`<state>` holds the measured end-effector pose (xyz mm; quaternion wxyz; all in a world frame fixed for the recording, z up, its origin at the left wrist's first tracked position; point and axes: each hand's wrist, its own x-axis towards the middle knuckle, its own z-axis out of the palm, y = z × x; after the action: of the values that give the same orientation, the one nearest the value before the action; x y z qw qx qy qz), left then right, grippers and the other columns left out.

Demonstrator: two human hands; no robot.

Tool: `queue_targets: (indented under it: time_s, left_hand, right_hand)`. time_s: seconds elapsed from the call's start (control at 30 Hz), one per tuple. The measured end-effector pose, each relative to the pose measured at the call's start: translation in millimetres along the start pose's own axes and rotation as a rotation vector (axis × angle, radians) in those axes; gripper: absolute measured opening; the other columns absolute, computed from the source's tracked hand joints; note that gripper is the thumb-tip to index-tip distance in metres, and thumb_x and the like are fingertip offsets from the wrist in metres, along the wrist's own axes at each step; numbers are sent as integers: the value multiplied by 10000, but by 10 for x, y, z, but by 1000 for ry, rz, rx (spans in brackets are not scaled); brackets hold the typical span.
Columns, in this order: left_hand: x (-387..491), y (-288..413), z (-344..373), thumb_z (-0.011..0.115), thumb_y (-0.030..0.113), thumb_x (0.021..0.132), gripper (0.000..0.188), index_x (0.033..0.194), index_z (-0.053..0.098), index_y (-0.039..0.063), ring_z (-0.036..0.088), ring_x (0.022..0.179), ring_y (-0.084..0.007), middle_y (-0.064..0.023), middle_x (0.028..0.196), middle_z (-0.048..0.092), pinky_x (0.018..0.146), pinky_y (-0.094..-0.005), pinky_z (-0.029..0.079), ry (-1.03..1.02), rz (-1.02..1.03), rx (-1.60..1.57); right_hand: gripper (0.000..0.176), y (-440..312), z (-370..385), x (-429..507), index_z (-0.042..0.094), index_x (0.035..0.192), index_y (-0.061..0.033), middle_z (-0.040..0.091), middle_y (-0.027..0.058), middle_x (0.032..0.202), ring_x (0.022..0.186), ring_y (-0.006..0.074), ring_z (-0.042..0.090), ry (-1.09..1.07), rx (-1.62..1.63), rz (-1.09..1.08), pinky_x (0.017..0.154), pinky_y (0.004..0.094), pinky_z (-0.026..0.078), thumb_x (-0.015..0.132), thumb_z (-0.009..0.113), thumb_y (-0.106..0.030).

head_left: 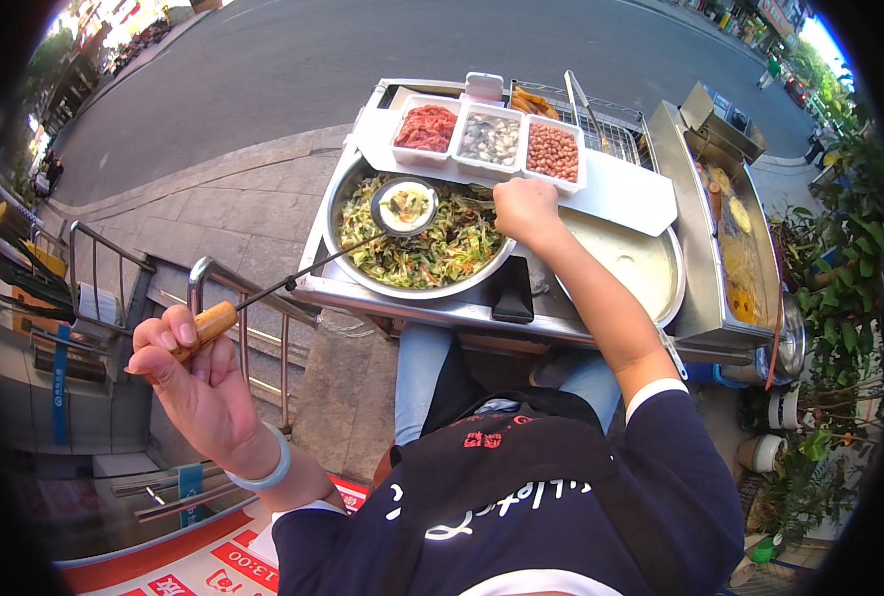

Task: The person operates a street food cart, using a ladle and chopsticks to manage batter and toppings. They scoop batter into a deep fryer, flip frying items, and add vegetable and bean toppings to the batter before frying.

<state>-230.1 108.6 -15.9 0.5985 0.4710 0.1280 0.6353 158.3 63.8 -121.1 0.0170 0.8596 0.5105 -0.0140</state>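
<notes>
My left hand [202, 387] grips the wooden handle [215, 322] of a long-stemmed round ladle mold. The mold's cup holds white batter topped with shredded vegetables [406, 203]. It hangs over a wide metal bowl [421, 293] of shredded cabbage and carrot [420, 264]. My right hand [528, 207] is closed in a fist at the bowl's right rim. From it a utensil [479, 197], mostly hidden, reaches into the vegetables. Just beyond stand white tubs of red raw meat [427, 128], shellfish [489, 138] and peanuts [552, 151].
At the right, a pan of pale batter [624, 253] sits beside a fryer [740, 246] with pieces in oil. Tongs [587, 108] lie by a wire rack [621, 138] with fried food. A white board [628, 190] bridges the pans. Metal railings [222, 290] stand left.
</notes>
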Motion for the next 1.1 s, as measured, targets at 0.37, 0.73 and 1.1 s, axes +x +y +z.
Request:
queue_targets:
  time_s: [0.37, 0.73, 1.1]
  left_hand:
    - [-35, 11, 19, 612, 535, 906, 427, 887, 506, 123, 248, 592, -27, 5, 866, 483, 510, -151, 220, -14, 5, 9]
    - [-32, -75, -3, 576, 531, 934, 415, 905, 512, 122, 234, 602, -31, 2, 879, 473, 515, -155, 215, -57, -16, -40]
    - [-72, -162, 92, 588, 496, 946, 383, 915, 514, 121, 251, 603, -27, -7, 880, 482, 510, -152, 224, -26, -41, -3]
  right_hand:
    - [185, -249, 422, 148, 771, 888, -83, 745, 153, 921, 890, 314, 733, -51, 3, -104, 767, 417, 584, 748, 664, -139]
    - [296, 188, -64, -113, 750, 1125, -236, 740, 101, 999, 946, 296, 705, 165, 300, 17, 837, 440, 554, 836, 685, -242]
    - [272, 15, -434, -417, 748, 1104, -198, 737, 109, 929, 877, 308, 709, 338, 368, -188, 774, 441, 558, 839, 696, -234]
